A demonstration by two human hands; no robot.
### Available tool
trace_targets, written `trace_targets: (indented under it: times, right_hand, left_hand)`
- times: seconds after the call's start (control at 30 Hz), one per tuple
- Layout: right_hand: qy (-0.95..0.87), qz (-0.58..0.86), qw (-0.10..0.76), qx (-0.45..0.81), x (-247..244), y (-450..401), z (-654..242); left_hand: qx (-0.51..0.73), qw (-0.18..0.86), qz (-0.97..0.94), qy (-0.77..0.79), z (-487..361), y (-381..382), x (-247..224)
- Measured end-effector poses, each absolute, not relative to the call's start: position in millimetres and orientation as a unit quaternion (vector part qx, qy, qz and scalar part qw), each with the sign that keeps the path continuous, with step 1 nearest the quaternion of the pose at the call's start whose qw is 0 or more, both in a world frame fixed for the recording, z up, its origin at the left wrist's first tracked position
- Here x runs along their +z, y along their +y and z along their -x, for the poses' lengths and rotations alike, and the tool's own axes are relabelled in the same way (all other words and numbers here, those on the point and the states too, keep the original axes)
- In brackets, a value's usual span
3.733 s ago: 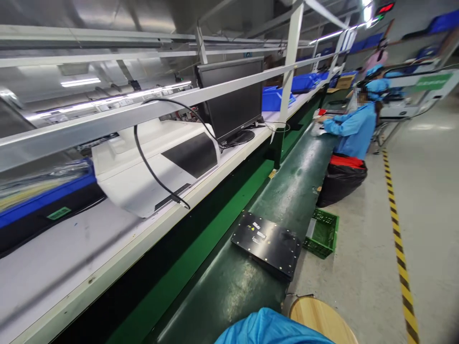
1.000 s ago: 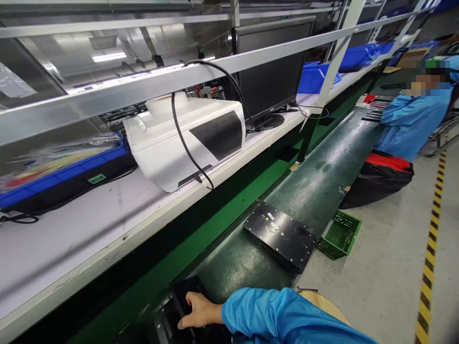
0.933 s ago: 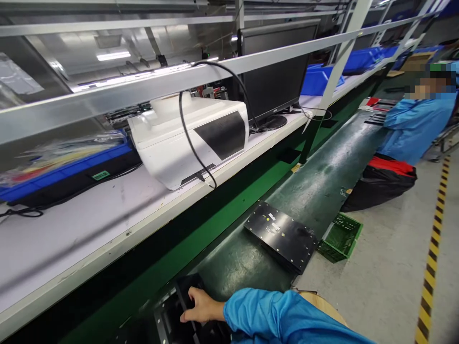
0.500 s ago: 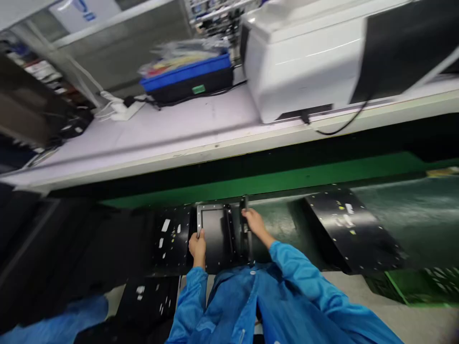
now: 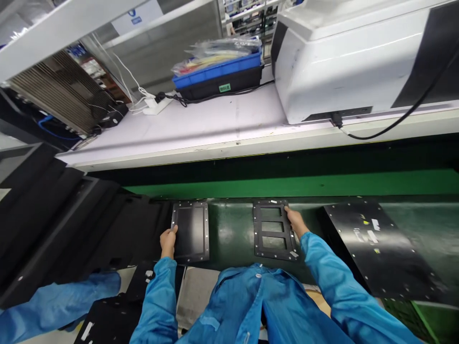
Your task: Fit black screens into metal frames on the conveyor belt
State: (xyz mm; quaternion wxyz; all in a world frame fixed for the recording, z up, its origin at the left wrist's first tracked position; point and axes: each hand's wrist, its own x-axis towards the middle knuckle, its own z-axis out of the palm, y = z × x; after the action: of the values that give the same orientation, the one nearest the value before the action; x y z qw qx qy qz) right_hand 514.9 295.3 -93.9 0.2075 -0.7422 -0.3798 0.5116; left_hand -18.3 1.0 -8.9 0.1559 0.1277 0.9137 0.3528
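My left hand (image 5: 168,242) is closed on the left edge of a flat black panel (image 5: 191,231), which has a raised border with small fasteners. My right hand (image 5: 296,221) grips the upper right edge of a black frame (image 5: 272,234) with three rectangular windows. Green surface shows through those windows. Both pieces lie on or just over the dark green work surface (image 5: 231,234), apart from each other, with a strip of green between them. Some of the fingers are hidden beneath the edges.
A larger black panel (image 5: 373,243) with labels lies to the right. Several black housings (image 5: 107,224) stand at the left, near another person's blue sleeve (image 5: 64,296). Beyond is a white shelf (image 5: 215,119) carrying a blue bin (image 5: 218,64), a power strip (image 5: 157,106) and a white machine (image 5: 344,71).
The panel and the windowed frame were close together and are now wide apart. My left hand moved left with the panel; my right moved right, and its frame now lies flat. The view shifted.
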Motion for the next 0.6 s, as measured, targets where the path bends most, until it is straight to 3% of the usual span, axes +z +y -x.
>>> trace_targets:
  times: [0.1,0.2,0.4,0.6]
  right_hand:
    - [-0.41,0.754,0.188,0.477,-92.8,295.5,-513.6]
    - [-0.443,0.765,0.164,0.437,-90.7,293.0,-514.6]
    - [-0.49,0.759,0.169,0.394,-83.8,274.8,-519.1]
    - [-0.544,0.754,0.14,0.342,-86.8,238.7,-523.8]
  left_hand:
    - [0.326,0.15,-0.138,0.923,25.9,1.2,-6.7]
    - [0.216,0.121,-0.145,0.958,27.5,4.0,-3.7]
    - [0.128,-0.018,-0.168,0.977,-5.6,20.2,-3.3]
    - [0.073,-0.014,-0.129,0.989,-21.1,16.5,-9.5]
